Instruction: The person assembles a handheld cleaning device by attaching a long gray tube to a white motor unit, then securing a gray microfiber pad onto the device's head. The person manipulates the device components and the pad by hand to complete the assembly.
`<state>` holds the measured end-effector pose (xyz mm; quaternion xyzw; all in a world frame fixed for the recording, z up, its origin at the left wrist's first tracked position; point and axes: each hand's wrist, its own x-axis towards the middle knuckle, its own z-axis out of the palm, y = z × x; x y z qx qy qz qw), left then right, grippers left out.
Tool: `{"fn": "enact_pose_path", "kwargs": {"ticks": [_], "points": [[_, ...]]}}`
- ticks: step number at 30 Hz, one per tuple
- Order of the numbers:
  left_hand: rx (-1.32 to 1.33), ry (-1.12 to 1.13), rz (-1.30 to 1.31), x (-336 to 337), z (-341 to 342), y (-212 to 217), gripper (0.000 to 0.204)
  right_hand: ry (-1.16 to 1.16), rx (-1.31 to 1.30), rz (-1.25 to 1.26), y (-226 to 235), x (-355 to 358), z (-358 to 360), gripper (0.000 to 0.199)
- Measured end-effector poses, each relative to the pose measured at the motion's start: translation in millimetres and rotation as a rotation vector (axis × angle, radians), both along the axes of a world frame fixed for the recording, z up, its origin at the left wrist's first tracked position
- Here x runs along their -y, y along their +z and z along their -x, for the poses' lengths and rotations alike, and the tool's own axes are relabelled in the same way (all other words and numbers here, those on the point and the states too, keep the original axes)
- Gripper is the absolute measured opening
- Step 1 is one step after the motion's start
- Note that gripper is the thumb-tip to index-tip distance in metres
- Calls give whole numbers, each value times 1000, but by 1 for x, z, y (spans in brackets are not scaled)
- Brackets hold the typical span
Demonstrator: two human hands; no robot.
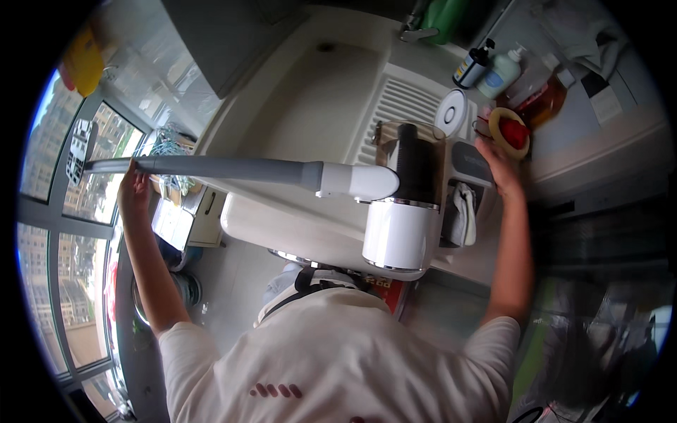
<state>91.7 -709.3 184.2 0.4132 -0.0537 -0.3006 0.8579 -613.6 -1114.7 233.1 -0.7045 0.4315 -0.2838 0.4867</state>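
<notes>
A vacuum cleaner stretches across in front of me, over the near side of the sink. It has a long grey tube (233,168), a white elbow joint and a white cylinder (400,236) with shiny rims. A white and dark head piece (81,151) shows at the tube's far left end. My left hand (135,185) is closed round the tube near that end. At the right, my right hand (501,168) grips the edge of the grey-topped end (471,161) of the machine; its fingers are partly hidden. A grey cloth (462,215) hangs just below there.
The pale sink (282,106) has a ribbed washboard (402,99). Pump bottles (502,72), a white round lid (451,111) and a yellow-rimmed bowl with something red (511,132) stand at the right. Windows (77,282) line the left, beside a small cabinet (206,215).
</notes>
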Motion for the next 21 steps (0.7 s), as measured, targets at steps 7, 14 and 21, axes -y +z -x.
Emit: {"fn": "enact_pose_path", "kwargs": {"ticks": [7, 14, 21], "points": [[-49, 24, -39, 13, -10, -30, 21, -57, -97, -41, 1, -7, -5, 47], [-92, 41, -141, 29, 8, -51, 17, -71, -207, -55, -6, -8, 2, 50], [16, 44, -396, 28, 9, -69, 27, -93, -215, -106, -18, -5, 10, 49]]}}
